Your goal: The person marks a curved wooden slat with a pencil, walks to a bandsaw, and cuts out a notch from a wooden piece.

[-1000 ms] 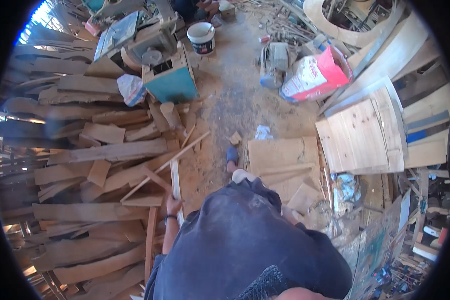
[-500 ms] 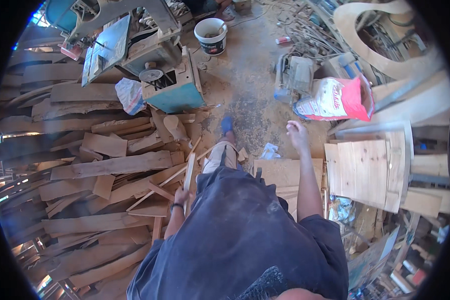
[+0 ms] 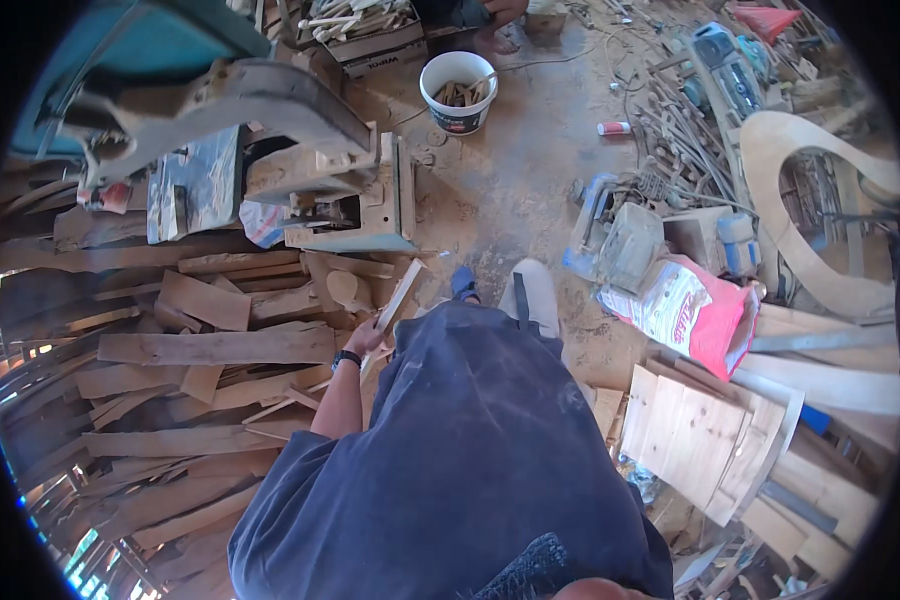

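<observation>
My left hand (image 3: 366, 338) is closed around a narrow wooden strip (image 3: 401, 296), held low at my left side and slanting forward. A dark watch or band (image 3: 347, 357) circles that wrist. Just beyond the strip lies a rounded block of wood (image 3: 348, 291), at the edge of the heaped boards (image 3: 215, 348). Ahead of me on the left stands a band saw (image 3: 300, 170) with a dusty tilted table (image 3: 196, 190). My right hand is out of the picture; the body and dark shirt cover that side.
A white bucket (image 3: 459, 92) holding wood pieces stands ahead on the dusty floor, near a box of sticks (image 3: 362, 35) and another person's foot (image 3: 497, 40). To the right lie a red-and-white sack (image 3: 682, 310), a dusty machine (image 3: 630, 240), pale panels (image 3: 682, 425) and a curved wooden frame (image 3: 770, 190).
I have stepped forward, so the saw and bucket look nearer. The left hand has moved forward with the strip. My right hand has dropped out of view.
</observation>
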`<state>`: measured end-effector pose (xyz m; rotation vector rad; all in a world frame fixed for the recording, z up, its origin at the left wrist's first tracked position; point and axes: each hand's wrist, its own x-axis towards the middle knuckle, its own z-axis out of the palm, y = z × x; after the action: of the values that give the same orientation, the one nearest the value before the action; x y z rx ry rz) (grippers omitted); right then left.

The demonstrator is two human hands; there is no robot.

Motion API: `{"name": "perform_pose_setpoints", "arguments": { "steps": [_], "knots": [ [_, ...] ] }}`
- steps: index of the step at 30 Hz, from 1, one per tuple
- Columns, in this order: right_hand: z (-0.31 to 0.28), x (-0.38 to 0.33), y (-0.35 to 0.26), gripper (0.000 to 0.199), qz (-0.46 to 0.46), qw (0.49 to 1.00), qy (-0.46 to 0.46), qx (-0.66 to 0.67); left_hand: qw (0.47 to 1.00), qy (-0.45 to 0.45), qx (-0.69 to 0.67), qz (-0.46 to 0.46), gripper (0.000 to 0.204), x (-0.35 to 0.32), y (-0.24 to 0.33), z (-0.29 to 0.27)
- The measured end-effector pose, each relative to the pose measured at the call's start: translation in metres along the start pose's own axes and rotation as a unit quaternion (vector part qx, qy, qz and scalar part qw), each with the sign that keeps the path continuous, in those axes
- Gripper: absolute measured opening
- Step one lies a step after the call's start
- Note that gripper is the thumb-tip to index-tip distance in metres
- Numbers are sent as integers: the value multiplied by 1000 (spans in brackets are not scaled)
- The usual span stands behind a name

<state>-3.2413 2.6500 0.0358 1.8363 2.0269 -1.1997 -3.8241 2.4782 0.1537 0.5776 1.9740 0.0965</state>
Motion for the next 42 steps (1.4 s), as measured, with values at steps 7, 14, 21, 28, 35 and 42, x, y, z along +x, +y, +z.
{"name": "perform_pose_setpoints", "arguments": {
  "steps": [7, 14, 21, 28, 35, 42],
  "knots": [
    [-118, 186, -110, 27, -216, 964, -28, -155, 995, 45, -64, -60, 45, 11, 35, -24],
    [-257, 507, -253, 15, 44, 908, -207, 361, 974, 41, -171, -144, 48, 18, 116, 5],
    [-321, 664, -555, 18, -63, 980, -103, 158, 820, 153, -499, -234, 53, 13, 249, 22],
    [-215, 688, -712, 18, -140, 962, -208, 111, 728, 175, -610, -259, 47, 85, 287, 89],
    [-48, 623, -851, 24, -485, 815, -309, -77, 798, 82, -506, -318, 36, 120, 324, 76],
    [120, 613, -968, 31, -452, 764, -428, -167, 805, 202, -467, -304, 37, 114, 431, 44]
  ]
}}
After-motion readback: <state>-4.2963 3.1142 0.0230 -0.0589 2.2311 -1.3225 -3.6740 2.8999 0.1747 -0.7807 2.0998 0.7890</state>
